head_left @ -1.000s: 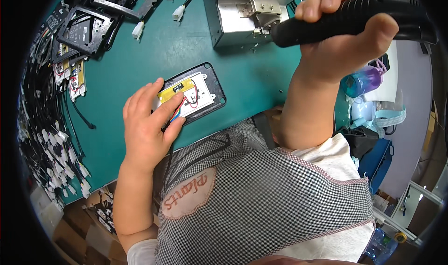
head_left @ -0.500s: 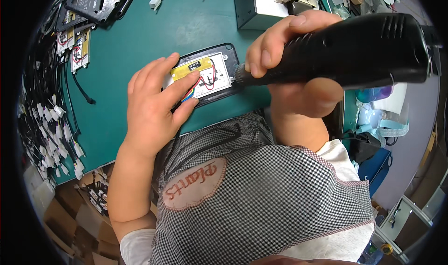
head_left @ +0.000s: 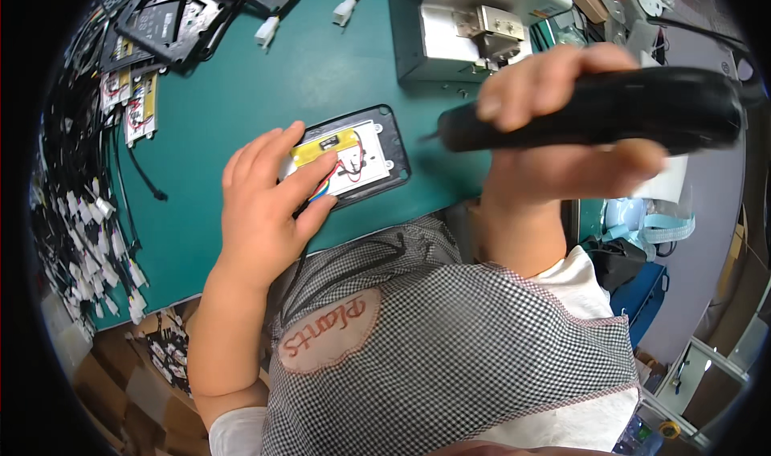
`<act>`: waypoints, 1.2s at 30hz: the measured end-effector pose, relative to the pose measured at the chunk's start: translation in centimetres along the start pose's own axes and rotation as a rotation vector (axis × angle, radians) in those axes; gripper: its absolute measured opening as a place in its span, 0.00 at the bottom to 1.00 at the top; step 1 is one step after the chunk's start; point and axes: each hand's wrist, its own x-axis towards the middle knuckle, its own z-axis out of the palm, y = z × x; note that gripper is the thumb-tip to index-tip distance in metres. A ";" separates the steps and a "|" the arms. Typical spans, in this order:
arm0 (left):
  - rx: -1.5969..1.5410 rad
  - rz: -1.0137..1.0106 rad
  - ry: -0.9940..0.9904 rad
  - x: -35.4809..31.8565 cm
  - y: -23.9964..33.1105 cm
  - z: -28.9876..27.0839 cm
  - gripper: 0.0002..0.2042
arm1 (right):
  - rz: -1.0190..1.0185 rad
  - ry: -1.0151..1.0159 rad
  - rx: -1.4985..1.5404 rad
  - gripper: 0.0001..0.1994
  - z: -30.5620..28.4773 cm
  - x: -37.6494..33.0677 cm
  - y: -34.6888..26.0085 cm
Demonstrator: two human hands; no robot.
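Observation:
A shallow black plastic case (head_left: 392,134) lies on the green table, with a white circuit board (head_left: 371,167) inside it. The board carries a yellow-wrapped part and thin coloured wires. My left hand (head_left: 269,191) spans the left end of the case, holding it, with the index finger and thumb resting on the board and wires. To the right, my right hand (head_left: 554,126) is wrapped round a black electric screwdriver (head_left: 594,114), blurred by motion. Its bit points left, raised and apart from the case.
A box-shaped screw feeder (head_left: 450,42) stands behind, with a few small screws near its front. Bundled black cables with white connectors (head_left: 96,247) hang along the left edge. Black frames (head_left: 165,22) and other wired boards (head_left: 141,110) are stacked at the far left.
The screwdriver has moved right, its tip leaving the right end of the board. My left hand keeps its place on the case. The view has shifted slightly.

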 end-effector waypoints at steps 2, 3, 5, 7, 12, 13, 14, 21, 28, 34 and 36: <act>-0.013 0.006 -0.002 0.0 0.1 -0.1 0.22 | -0.116 0.001 -0.042 0.37 -2.2 2.9 -1.8; -0.006 0.017 -0.011 0.3 0.2 -0.2 0.22 | -0.140 0.027 -0.066 0.37 -3.5 3.8 -2.9; -0.007 0.017 -0.006 0.0 0.2 -0.2 0.23 | -0.137 0.039 -0.054 0.36 -5.6 5.0 -3.7; -0.009 0.019 -0.004 0.1 0.2 -0.1 0.23 | -0.137 0.060 -0.076 0.35 -6.7 5.4 -3.6; -0.007 0.014 0.010 -0.2 0.2 0.0 0.22 | -0.175 0.043 -0.051 0.34 -7.0 5.5 -1.1; -0.011 0.022 0.012 0.0 0.2 0.1 0.22 | -0.162 0.044 -0.026 0.35 -6.9 5.5 -1.2; -0.014 0.029 0.014 0.1 0.2 0.1 0.22 | -0.150 0.046 0.000 0.35 -6.8 5.4 -1.4; -0.011 0.034 0.015 0.0 0.3 0.0 0.22 | -0.199 0.046 -0.162 0.35 -6.6 5.5 -2.7; -0.002 0.044 0.014 0.1 0.2 0.1 0.22 | -0.200 0.517 -0.243 0.31 1.0 5.5 -2.3; -0.082 0.026 -0.036 -0.2 -0.2 -0.7 0.20 | -0.026 -0.046 -0.046 0.37 -2.4 3.5 -1.0; -0.167 -0.008 -0.079 -0.4 -1.1 -1.2 0.20 | 0.013 -0.210 0.095 0.42 -2.0 2.4 -1.0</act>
